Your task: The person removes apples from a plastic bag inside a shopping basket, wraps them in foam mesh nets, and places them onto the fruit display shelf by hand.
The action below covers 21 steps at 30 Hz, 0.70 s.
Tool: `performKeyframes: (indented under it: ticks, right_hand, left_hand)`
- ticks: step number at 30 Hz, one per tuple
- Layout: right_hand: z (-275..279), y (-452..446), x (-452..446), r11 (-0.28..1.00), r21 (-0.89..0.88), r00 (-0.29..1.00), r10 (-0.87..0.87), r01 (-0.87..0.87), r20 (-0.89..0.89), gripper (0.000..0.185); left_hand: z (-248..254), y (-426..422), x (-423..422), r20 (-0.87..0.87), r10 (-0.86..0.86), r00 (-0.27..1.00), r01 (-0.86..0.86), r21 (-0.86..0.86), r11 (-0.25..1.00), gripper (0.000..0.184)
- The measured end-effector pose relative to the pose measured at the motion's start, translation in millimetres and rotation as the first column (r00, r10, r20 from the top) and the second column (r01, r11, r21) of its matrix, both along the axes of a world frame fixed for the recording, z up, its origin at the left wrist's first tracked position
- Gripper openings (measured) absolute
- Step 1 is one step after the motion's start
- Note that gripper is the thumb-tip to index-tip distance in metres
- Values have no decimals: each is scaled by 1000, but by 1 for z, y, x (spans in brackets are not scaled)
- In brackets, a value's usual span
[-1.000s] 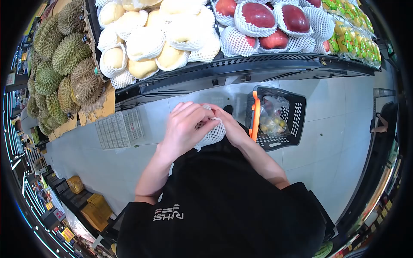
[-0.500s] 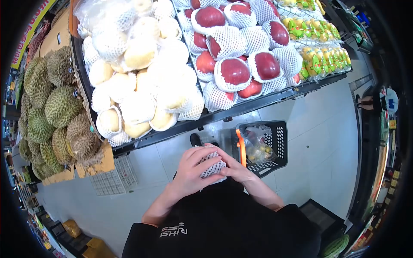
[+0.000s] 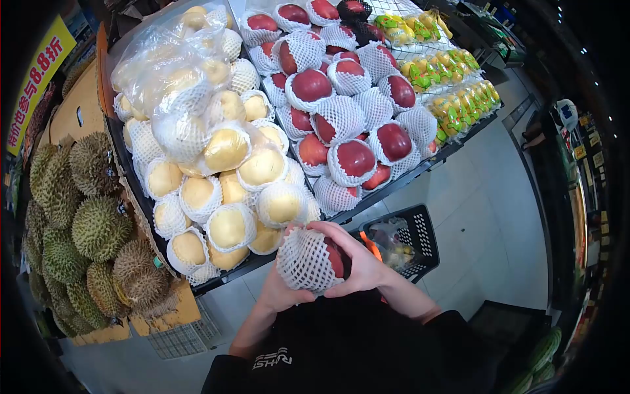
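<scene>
Both of my hands hold a large dark-red fruit (image 3: 336, 257) at chest height, partly wrapped in a white foam net (image 3: 305, 261). My left hand (image 3: 283, 292) cups it from the left and below, its fingers mostly hidden behind the net. My right hand (image 3: 359, 262) is wrapped round the right side, with the thumb across the lower front, where the red skin shows. Just beyond my hands are pale yellow fruits (image 3: 230, 226) in foam nets and red fruits (image 3: 354, 157) in similar nets on the display.
Durians (image 3: 100, 226) are piled on cardboard at the left. A black shopping basket (image 3: 426, 240) with an orange handle and bagged fruit stands on the floor beyond my right forearm. Packs of yellow fruit (image 3: 462, 108) lie at the display's right end. Watermelons (image 3: 545, 348) show at lower right.
The fruit has risen towards the display and turned, so its red skin now shows on the right. My hands have shifted to its sides, and the view has tilted.
</scene>
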State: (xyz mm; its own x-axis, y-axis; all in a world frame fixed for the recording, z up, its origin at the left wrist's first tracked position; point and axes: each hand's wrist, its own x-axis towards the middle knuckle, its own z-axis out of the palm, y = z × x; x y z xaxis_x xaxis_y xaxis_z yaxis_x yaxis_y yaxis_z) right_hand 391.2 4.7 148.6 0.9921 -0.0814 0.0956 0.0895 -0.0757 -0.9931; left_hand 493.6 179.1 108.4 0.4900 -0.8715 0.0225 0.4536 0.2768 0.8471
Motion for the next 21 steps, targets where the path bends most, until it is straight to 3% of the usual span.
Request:
performKeyframes:
  ticks: [1,3,6,10,12,15,17,18,19,21]
  right_hand:
    - [4,-3,3,1000,-2,1000,-7,7,3,115]
    - [9,-10,6,999,25,999,25,-24,-47,118]
    - [20,-26,13,993,-100,997,50,-57,-66,122]
    - [24,-57,20,988,-118,992,89,-100,-95,124]
    - [29,-79,27,966,-217,987,154,-142,38,116]
    - [40,-117,40,964,-206,977,191,-169,91,111]
    - [52,-144,51,947,-296,975,172,-125,139,107]
    - [59,-156,55,938,-328,977,163,-110,139,106]
    - [63,-168,60,929,-359,978,153,-94,140,105]
    - [65,-191,74,890,-454,970,149,-47,192,105]
  left_hand:
    - [0,-2,3,-86,-62,994,60,-27,998,131]
    - [7,-6,11,-91,-72,993,72,-7,997,130]
    - [10,-16,18,4,-7,1000,7,-34,999,129]
    - [10,-36,20,220,148,964,-137,-62,989,129]
    - [15,-52,21,290,192,938,-175,-82,981,130]
    - [37,-83,32,334,177,926,-184,-13,983,127]
    - [70,-108,51,551,-9,834,-173,276,945,120]
    - [89,-124,61,750,-109,652,-240,341,909,112]
    - [102,-137,67,752,-102,651,-254,343,904,112]
    - [121,-158,79,875,-166,456,-336,341,878,107]
